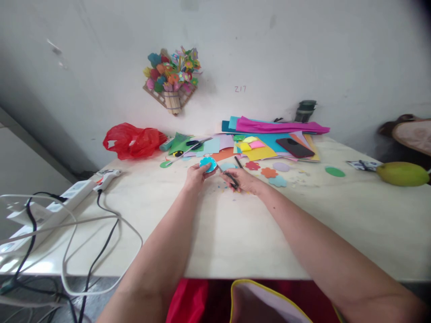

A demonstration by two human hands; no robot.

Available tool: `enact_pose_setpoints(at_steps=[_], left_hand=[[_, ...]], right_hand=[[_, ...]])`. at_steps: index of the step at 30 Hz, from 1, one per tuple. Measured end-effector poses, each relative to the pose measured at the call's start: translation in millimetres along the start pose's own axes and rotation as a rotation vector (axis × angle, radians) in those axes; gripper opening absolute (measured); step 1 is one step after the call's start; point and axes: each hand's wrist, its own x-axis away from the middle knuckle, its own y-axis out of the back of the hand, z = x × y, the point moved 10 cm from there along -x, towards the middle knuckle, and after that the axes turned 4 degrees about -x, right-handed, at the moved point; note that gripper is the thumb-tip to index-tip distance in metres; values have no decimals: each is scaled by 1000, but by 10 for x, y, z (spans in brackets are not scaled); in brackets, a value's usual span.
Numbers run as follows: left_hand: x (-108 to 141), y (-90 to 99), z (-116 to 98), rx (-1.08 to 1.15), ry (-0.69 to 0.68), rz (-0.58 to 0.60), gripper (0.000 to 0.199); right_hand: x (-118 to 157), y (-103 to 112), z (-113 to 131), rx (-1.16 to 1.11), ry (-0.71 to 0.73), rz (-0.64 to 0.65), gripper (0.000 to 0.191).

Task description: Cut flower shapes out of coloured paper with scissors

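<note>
My left hand (pixel 196 176) pinches a bright blue paper flower (pixel 208 164) with a scalloped edge, held just above the table. In my right hand (pixel 246 180) is a pair of scissors (pixel 232 179) with dark handles. Their blades point left toward the flower's right edge; whether they touch the paper I cannot tell. Tiny paper scraps lie on the table under the hands. Right of my right hand lie a red paper flower (pixel 252 165), an orange paper flower (pixel 269 172), a light blue paper flower (pixel 278 181) and a lilac paper oval (pixel 281 167).
Coloured paper sheets (pixel 262 151) and a dark phone (pixel 295 147) lie at the back. A second pair of scissors (pixel 198 143) rests near a red plastic bag (pixel 133 141). Power strips (pixel 72 193) and cables occupy the left; a yellow-green fruit (pixel 402 174) lies right.
</note>
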Motion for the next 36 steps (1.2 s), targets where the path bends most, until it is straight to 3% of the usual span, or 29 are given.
enact_pose_setpoints(at_steps=[18, 25, 36], left_hand=[[13, -7, -9, -62, 16, 56, 30], [10, -23, 5, -64, 16, 56, 29], [17, -30, -11, -55, 8, 52, 31]], right_hand=[[36, 8, 27, 5, 3, 61, 22], [40, 13, 11, -22, -19, 45, 12], [21, 25, 17, 3, 8, 34, 16]])
